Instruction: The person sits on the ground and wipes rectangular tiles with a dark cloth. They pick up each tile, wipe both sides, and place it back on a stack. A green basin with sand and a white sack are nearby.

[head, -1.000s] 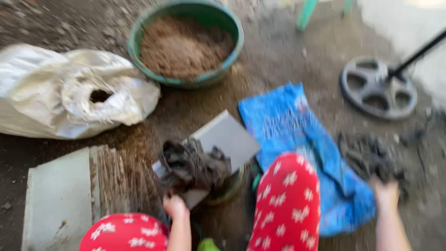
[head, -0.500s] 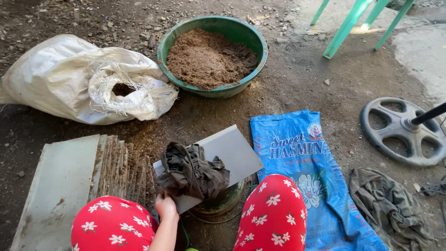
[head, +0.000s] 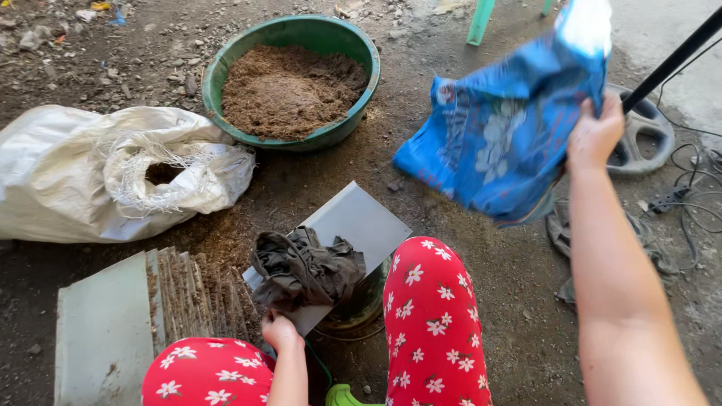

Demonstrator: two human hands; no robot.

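We see the blue woven sack [head: 500, 143] lifted clear of the ground, hanging up and to the right of our knees, its long axis slanting from the upper corner by the right hand [head: 594, 135] down and leftward toward its lower bunched end. The right hand's grip is closed on the sack's right edge near the top, so the bulk of the sack lies to the left of and below that grip, swinging free above the bare dirt floor [head: 481, 248]. The left hand [head: 280, 331] is well apart from the sack, low near the left knee, its grip pinched on the near corner of a grey flat board [head: 353, 225] that carries a crumpled dark cloth [head: 304, 271]; the right hand is clearly the nearer of the two to the sack. Farther out, a green basin [head: 361, 56] filled with brown crumbly material sits beyond the board, a white sack [head: 83, 177] with an open mouth lies to the left, and a round metal weight plate [head: 647, 135] rests behind the right hand.
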